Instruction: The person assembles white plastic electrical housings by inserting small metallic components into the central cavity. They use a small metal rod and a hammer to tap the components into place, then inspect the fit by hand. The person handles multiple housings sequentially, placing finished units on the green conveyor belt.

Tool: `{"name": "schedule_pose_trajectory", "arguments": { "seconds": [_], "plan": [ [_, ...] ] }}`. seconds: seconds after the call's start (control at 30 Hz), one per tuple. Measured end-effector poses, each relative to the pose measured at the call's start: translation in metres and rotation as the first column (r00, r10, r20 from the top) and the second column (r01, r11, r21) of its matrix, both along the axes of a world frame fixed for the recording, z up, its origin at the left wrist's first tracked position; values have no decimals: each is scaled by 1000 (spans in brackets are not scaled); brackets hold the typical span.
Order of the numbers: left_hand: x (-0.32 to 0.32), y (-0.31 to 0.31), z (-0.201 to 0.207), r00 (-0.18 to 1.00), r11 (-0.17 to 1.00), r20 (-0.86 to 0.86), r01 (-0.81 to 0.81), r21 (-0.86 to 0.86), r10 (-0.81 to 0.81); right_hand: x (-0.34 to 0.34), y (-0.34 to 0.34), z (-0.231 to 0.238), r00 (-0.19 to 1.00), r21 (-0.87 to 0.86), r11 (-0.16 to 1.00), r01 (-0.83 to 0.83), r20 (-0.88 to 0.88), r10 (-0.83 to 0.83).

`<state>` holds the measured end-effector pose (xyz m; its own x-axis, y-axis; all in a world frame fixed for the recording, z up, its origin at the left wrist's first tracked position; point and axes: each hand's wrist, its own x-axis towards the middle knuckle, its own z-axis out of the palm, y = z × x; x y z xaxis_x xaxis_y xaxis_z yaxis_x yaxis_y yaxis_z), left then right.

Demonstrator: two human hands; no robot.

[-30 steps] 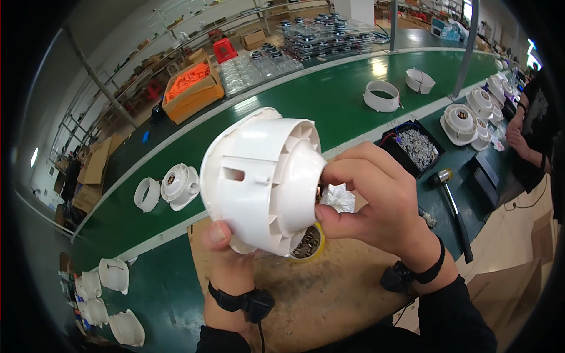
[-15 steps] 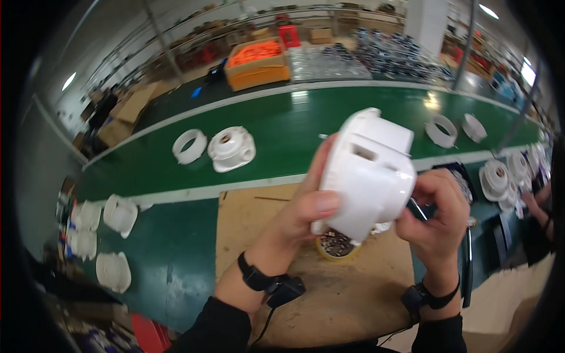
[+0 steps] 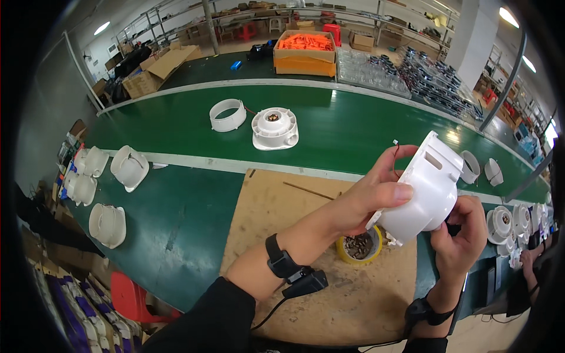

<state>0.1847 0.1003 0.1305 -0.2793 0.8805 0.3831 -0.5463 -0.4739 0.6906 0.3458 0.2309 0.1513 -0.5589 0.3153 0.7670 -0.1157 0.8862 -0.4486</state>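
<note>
The left hand point(image 3: 379, 197) is clamped on a round white plastic housing point(image 3: 425, 191), tilted above a flat tan board point(image 3: 282, 203); the right hand point(image 3: 462, 238) touches its narrower end, grip hidden. A round yellow-rimmed container point(image 3: 360, 261) of small metal pieces stands on the board. Beyond, a smooth green belt point(image 3: 359, 129) carries a white plastic ring point(image 3: 229, 125).

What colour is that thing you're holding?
White; the held housing shows best in the head view.

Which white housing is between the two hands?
The slotted white housing, tilted, gripped by the left hand, with the right hand at its narrow end; the housings at left rest unheld on the green table.
</note>
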Motion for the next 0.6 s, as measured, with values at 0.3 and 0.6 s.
{"name": "schedule_pose_trajectory", "arguments": {
  "seconds": [0.3,0.6],
  "plan": [
    [-13,7,-4,947,995,307,-103,18,92,-3,18,-2,999,-315,949,-4,49,20],
    [-107,60,-44,831,902,443,-150,-404,336,16,49,15,986,-377,925,37,-136,-95]
  ]
}}
